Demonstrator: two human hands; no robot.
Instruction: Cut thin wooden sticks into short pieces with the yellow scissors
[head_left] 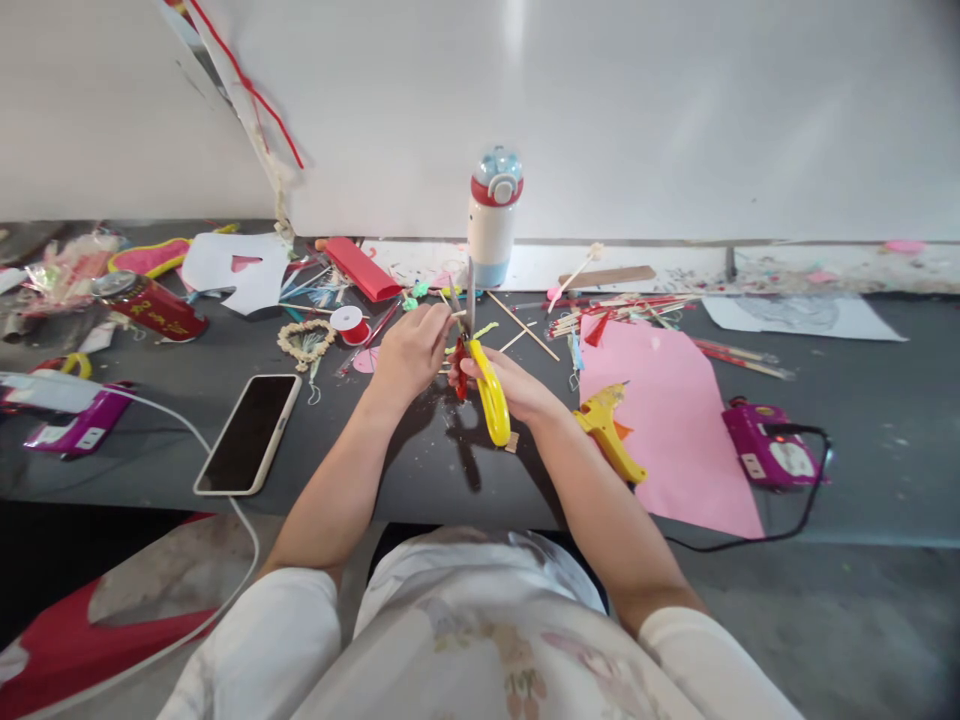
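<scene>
My right hand (516, 382) is closed on a pair of scissors (491, 395) with yellow and red handles. Their blades point away from me and stand apart. Just left of them, my left hand (414, 348) pinches a thin pale stick (458, 314), whose end reaches the blades. Most of that stick is hidden by the fingers. Beyond the hands lie crossed wooden sticks (525, 327) and a green twisted strip (486, 329). A spool of red thread (350, 325) stands left of my left hand, beside a braided heart (306, 343).
A bottle (493, 225) stands at the back against the white panel. On the left are a phone (248, 436) and a red can (154, 306). Right of my forearm, a yellow glue gun (611, 430) rests on pink paper (667, 430), near a corded purple power strip (772, 445).
</scene>
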